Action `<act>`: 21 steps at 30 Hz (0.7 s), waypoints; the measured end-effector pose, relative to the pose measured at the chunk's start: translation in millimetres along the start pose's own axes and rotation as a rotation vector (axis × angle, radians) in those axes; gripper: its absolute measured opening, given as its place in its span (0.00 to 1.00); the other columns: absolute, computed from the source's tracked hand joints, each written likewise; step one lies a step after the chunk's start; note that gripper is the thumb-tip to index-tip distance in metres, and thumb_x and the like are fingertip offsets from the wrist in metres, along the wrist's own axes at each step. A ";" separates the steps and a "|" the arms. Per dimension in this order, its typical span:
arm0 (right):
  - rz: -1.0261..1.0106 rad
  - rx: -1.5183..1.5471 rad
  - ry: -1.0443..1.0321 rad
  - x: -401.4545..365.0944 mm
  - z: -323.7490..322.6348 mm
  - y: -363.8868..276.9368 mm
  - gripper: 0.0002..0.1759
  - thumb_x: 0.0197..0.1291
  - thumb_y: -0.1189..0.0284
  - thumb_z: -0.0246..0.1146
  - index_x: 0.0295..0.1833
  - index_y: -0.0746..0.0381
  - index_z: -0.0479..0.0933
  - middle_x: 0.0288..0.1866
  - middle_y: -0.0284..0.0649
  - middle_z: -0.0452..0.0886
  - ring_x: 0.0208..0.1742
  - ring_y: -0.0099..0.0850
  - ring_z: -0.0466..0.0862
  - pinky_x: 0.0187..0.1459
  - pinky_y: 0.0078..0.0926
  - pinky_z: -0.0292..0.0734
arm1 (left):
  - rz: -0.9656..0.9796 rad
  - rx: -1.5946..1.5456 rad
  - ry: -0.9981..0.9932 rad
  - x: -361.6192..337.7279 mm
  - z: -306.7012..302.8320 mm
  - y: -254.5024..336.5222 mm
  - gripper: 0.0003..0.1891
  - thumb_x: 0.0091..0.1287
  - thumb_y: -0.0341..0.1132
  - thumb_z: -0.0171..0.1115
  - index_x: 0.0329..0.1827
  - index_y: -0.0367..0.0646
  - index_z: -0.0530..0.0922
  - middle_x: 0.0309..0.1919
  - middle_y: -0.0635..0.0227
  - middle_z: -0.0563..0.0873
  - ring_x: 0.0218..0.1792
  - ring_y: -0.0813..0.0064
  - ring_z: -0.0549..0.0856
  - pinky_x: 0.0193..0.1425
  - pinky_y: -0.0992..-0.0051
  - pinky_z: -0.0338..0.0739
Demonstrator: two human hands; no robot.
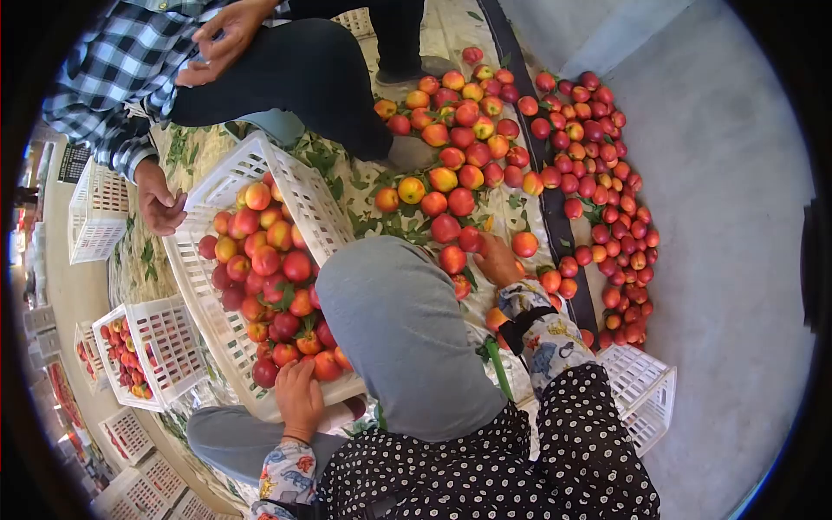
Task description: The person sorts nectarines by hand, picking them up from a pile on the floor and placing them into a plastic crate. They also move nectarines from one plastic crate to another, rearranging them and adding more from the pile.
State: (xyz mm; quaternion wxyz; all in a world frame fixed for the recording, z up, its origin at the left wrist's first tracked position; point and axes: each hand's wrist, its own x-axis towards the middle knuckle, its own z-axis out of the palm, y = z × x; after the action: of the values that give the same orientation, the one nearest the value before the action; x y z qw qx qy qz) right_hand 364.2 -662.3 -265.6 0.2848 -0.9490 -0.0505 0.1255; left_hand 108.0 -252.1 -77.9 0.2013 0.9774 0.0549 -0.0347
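Note:
My left hand lies at the near rim of a white plastic crate heaped with red and yellow nectarine-like fruits. Its fingers are apart beside the nearest fruits, and nothing shows in its grip. Beyond my grey-trousered knee, my right hand is low over the loose fruits on the leaf-strewn sheet. Its fingers reach forward beside a red fruit, loosely extended and partly hidden, with no fruit visibly held.
Across the crate, a person in a checkered shirt has one hand near its far side. More fruits lie along a grey wall. An empty white crate stands right; filled crates stand left.

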 end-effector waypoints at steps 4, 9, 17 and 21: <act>0.180 -0.081 -0.076 32.4 29.9 -9.7 0.40 0.55 0.63 0.72 0.73 0.55 0.66 0.57 0.61 0.78 0.57 0.58 0.82 0.57 0.50 0.80 | -0.014 -0.012 -0.006 1.3 0.2 -1.6 0.20 0.60 0.32 0.59 0.56 0.40 0.82 0.52 0.56 0.85 0.60 0.47 0.79 0.69 0.51 0.69; 0.333 -0.186 -0.104 56.8 53.3 3.5 0.42 0.51 0.53 0.74 0.69 0.60 0.69 0.57 0.61 0.82 0.58 0.56 0.83 0.58 0.47 0.80 | -0.011 -0.021 0.011 0.6 -2.7 0.4 0.19 0.60 0.32 0.61 0.56 0.42 0.83 0.52 0.58 0.85 0.61 0.50 0.79 0.71 0.49 0.69; 0.515 1.045 -0.112 54.6 -31.3 -2.0 0.30 0.63 0.45 0.62 0.57 0.59 0.75 0.37 0.38 0.81 0.32 0.31 0.79 0.33 0.28 0.71 | -0.076 -0.011 0.056 -3.2 -1.9 -2.5 0.19 0.63 0.35 0.61 0.57 0.44 0.82 0.56 0.61 0.84 0.67 0.54 0.78 0.76 0.51 0.65; 0.146 1.287 -0.167 54.0 -136.9 -99.2 0.28 0.71 0.45 0.57 0.59 0.59 0.74 0.44 0.35 0.82 0.32 0.24 0.77 0.28 0.19 0.67 | -0.075 -0.021 0.087 -7.1 2.1 -4.6 0.20 0.64 0.37 0.61 0.58 0.43 0.81 0.60 0.59 0.82 0.68 0.55 0.77 0.76 0.52 0.65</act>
State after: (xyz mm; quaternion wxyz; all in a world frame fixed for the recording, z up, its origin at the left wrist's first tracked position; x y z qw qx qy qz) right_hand 450.4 -643.0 -111.6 0.7819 -0.5770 0.0772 0.2230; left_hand 100.3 -249.4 -81.0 0.2072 0.9731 0.1006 0.0010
